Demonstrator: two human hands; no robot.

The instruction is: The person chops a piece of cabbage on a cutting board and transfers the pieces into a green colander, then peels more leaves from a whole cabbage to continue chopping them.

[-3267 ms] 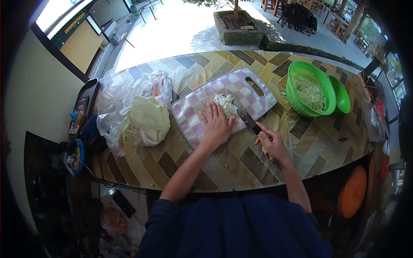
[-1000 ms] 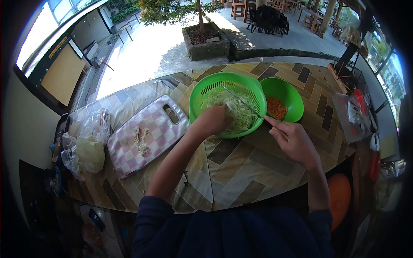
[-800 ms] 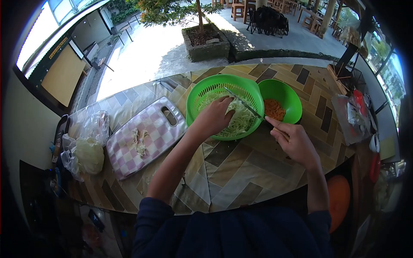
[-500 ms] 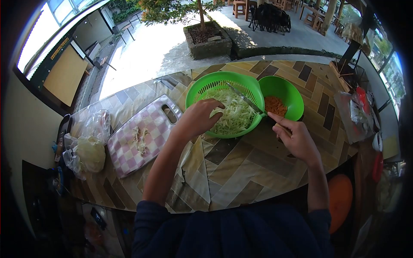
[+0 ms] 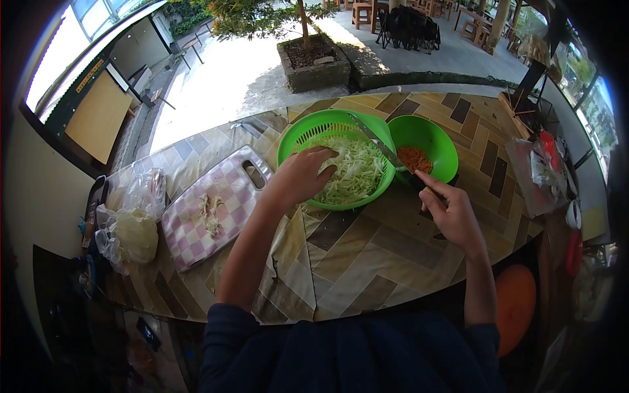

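Note:
A green colander (image 5: 285,141) holds a heap of pale shredded cabbage (image 5: 357,171). My left hand (image 5: 303,175) rests over the left side of the heap, thumb and fingers apart, with some fingertips partly hidden. In my right hand (image 5: 452,213) is a knife (image 5: 380,145), gripped by its dark handle. Its blade slants up and left across the right side of the colander, over the cabbage and rim. Just right of the colander stands a smaller green bowl (image 5: 440,141) with shredded orange vegetable, perhaps carrot (image 5: 414,159), in it.
A pink-and-white checked cutting board (image 5: 187,232) with a few scraps (image 5: 209,215) lies to the left. Beyond it sits a clear plastic bag (image 5: 134,232) with something pale inside. Plastic packets (image 5: 547,170) lie at the right edge of the patterned table (image 5: 354,262).
The knife and my right hand have shifted slightly, and more of the handle shows. My left hand stays over the cabbage. The whole view has slid a little to the left.

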